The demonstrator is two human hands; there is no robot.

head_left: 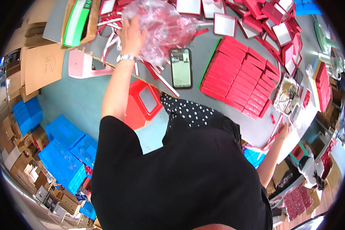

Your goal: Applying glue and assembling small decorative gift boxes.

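Note:
My left hand, a silver watch on its wrist, reaches far across the grey table and grips a crumpled clear plastic bag, lifting it over loose red and white strips. A black phone lies face up just right of that arm. My right hand rests at the table's right edge on a white sheet, beside thin red strips. It is too small to show whether its fingers hold a strip. Rows of flat red boxes lie between the two hands.
Open red-and-white box trays are heaped at the far right. A clear bag of small parts sits by the red rows. Below the table stand a red stool, a pink stool, blue crates and cardboard boxes.

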